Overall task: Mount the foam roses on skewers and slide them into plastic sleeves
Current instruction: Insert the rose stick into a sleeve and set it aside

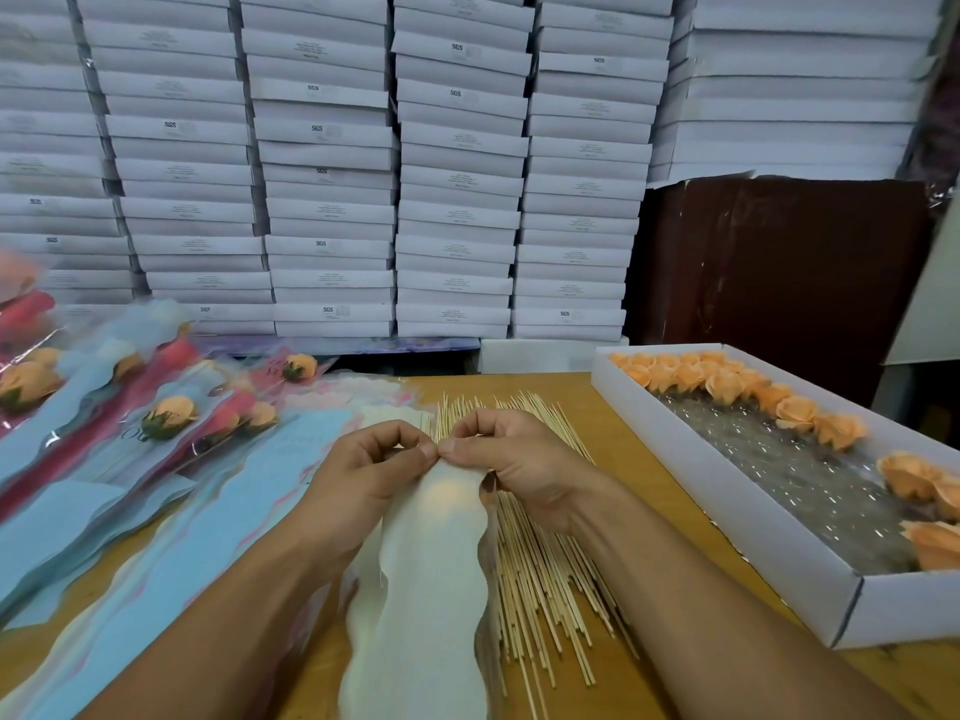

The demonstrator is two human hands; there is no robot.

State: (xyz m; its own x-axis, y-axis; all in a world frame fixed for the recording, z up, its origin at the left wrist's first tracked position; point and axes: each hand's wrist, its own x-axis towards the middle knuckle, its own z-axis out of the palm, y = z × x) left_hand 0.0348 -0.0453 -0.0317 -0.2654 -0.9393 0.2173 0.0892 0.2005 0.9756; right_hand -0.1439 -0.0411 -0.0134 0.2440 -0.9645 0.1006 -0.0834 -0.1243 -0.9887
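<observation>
A pale cream plastic sleeve (431,579) lies lengthwise in front of me, and an orange foam rose (448,492) shows faintly through its upper part. My left hand (371,467) and my right hand (511,459) meet at the sleeve's top edge, each pinching it between thumb and fingers. A heap of bamboo skewers (545,584) lies on the table under and to the right of the sleeve. The skewer inside the sleeve is hidden. Loose orange foam roses (795,410) line a white box (727,517) at the right.
Finished sleeved roses in blue and red sleeves (156,433) are spread over the left of the wooden table (670,532). Empty pale sleeves (311,423) lie beyond my left hand. Stacks of white cartons (457,200) wall the back; a dark brown board (779,262) stands at back right.
</observation>
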